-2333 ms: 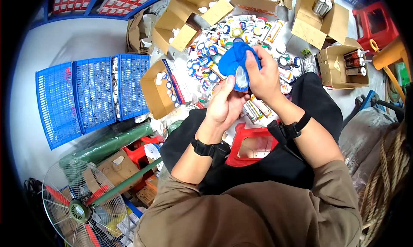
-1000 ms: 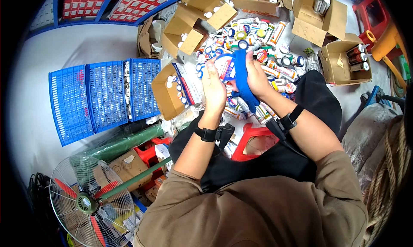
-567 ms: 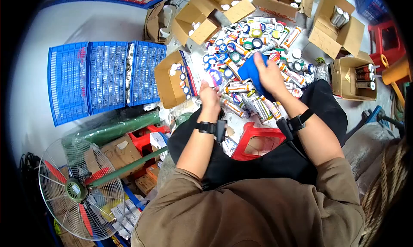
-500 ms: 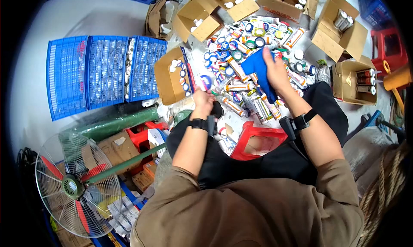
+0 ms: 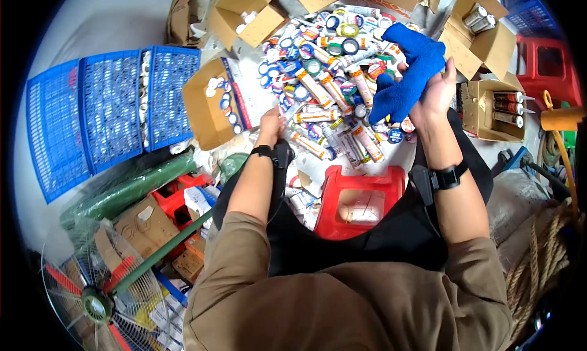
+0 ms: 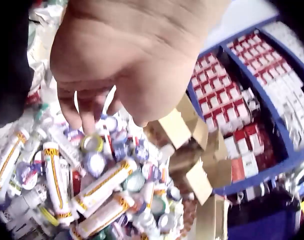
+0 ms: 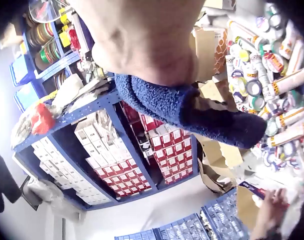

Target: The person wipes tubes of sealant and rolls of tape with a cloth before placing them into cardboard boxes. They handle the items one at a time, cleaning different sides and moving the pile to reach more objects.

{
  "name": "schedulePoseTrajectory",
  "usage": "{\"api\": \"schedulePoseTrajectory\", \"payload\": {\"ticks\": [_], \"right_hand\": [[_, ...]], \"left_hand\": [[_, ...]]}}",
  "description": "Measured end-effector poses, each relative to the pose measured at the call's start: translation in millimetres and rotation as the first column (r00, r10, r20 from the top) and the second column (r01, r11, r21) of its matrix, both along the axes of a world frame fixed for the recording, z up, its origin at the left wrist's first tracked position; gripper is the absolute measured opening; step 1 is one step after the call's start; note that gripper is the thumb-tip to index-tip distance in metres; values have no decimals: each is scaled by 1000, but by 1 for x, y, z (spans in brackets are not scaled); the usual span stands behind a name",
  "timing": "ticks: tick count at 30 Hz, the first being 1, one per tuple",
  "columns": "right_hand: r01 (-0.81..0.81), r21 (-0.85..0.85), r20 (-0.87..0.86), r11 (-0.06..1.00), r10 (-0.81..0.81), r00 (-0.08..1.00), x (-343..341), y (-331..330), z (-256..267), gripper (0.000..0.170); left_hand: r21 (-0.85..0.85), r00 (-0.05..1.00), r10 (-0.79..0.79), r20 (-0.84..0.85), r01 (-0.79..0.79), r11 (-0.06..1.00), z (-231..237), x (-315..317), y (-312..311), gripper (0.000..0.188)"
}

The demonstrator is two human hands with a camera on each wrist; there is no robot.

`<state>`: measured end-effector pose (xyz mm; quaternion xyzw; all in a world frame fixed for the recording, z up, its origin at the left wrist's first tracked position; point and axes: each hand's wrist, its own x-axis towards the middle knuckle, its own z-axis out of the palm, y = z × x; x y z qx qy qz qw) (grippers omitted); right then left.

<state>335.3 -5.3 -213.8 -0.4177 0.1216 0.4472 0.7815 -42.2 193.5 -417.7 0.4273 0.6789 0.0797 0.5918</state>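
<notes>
A blue terry cloth [image 5: 420, 61] hangs in folds from my right hand [image 5: 434, 100], which holds it above the right side of a pile of tape rolls and cartridges [image 5: 333, 97]. The thumb sticks out to the side; the cloth hides most of the fingers. In the right wrist view the cloth [image 7: 157, 102] shows just below the palm. My left hand [image 5: 270, 126] is low at the pile's left edge, beside an open carton [image 5: 202, 116]. In the left wrist view, the left hand's fingers [image 6: 87, 112] point loosely downward with nothing visible in them.
Open cartons [image 5: 471, 36] stand behind the pile, and one with cartridges [image 5: 492, 109] stands at right. Blue crates [image 5: 116, 106] line the left wall. A red stool [image 5: 361, 219] sits between the knees. A fan [image 5: 98, 302] stands at lower left.
The left hand has parted from the blue-labelled tape roll it held earlier and moved down to the left. The right hand has swung right and turned palm up with the blue cloth.
</notes>
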Motion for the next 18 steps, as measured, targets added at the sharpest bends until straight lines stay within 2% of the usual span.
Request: {"api": "schedulePoseTrajectory", "payload": {"ticks": [2, 4, 5, 6, 8, 10, 12, 14, 15, 18], "right_hand": [[55, 43, -49, 998, -53, 997, 6, -5, -5, 70], [21, 52, -22, 998, -20, 1000, 12, -11, -13, 66], [19, 140, -43, 990, -13, 999, 16, -14, -17, 65], [17, 224, -64, 974, -2, 998, 20, -18, -21, 63], [28, 251, -81, 968, -8, 997, 22, -19, -18, 61], [15, 290, -85, 957, 11, 996, 28, -21, -20, 57], [39, 343, -74, 939, -14, 997, 25, -21, -14, 60], [-2, 478, -27, 878, 17, 999, 24, -23, -17, 63], [0, 505, -54, 863, 32, 998, 24, -23, -17, 62], [4, 510, -92, 860, 50, 995, 19, -25, -20, 61]], "left_hand": [[19, 983, -62, -175, 66, 998, -8, 55, -16, 60], [52, 947, -211, -241, 230, 972, -31, 87, -17, 69], [126, 913, -267, -307, 317, 940, -85, 82, -5, 79], [173, 868, -294, -400, 387, 906, -74, 102, -6, 84], [196, 891, -239, -386, 333, 922, -93, 117, 3, 88], [316, 857, -243, -454, 409, 856, -95, 129, 14, 94], [405, 873, -206, -442, 399, 823, -98, 134, 31, 89], [395, 775, -320, -544, 573, 718, -126, 122, 55, 79], [278, 772, -371, -516, 561, 780, -106, 129, 56, 75], [280, 699, -381, -605, 635, 720, -110, 123, 60, 56]]}}
